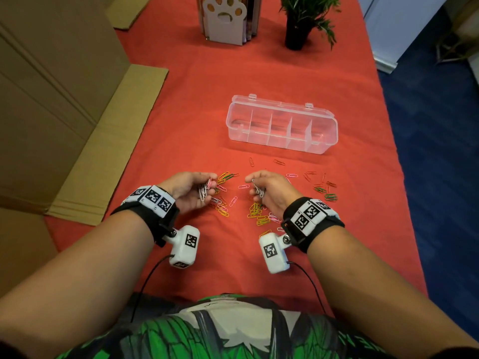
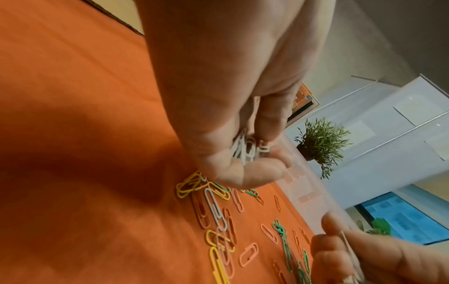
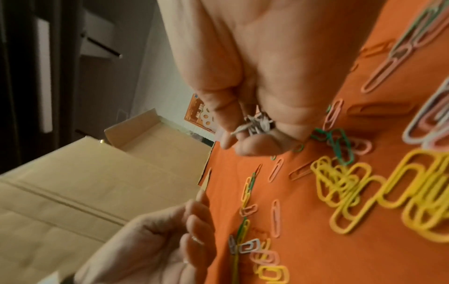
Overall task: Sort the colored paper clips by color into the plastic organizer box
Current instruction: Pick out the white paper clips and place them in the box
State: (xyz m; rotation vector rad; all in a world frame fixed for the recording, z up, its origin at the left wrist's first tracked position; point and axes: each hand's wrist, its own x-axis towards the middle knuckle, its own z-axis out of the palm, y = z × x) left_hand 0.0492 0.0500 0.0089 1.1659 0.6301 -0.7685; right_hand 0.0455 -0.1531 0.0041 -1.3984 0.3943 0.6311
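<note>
Loose paper clips [image 1: 259,213] in yellow, pink, green, red and white lie scattered on the red cloth in front of me. My left hand [image 1: 191,187] holds a bunch of white clips [image 1: 204,191] in its curled fingers; the same white clips [image 2: 245,149] show in the left wrist view. My right hand [image 1: 264,189] grips a smaller bunch of white clips [image 1: 258,189], seen as white clips [image 3: 255,124] in the right wrist view. The clear plastic organizer box [image 1: 282,124] stands open beyond the clips, its compartments showing no clips.
A potted plant [image 1: 303,19] and a paw-print stand [image 1: 225,16] sit at the table's far end. Flat cardboard [image 1: 108,141] lies along the left edge. Blue floor [image 1: 440,151] is off the table's right edge.
</note>
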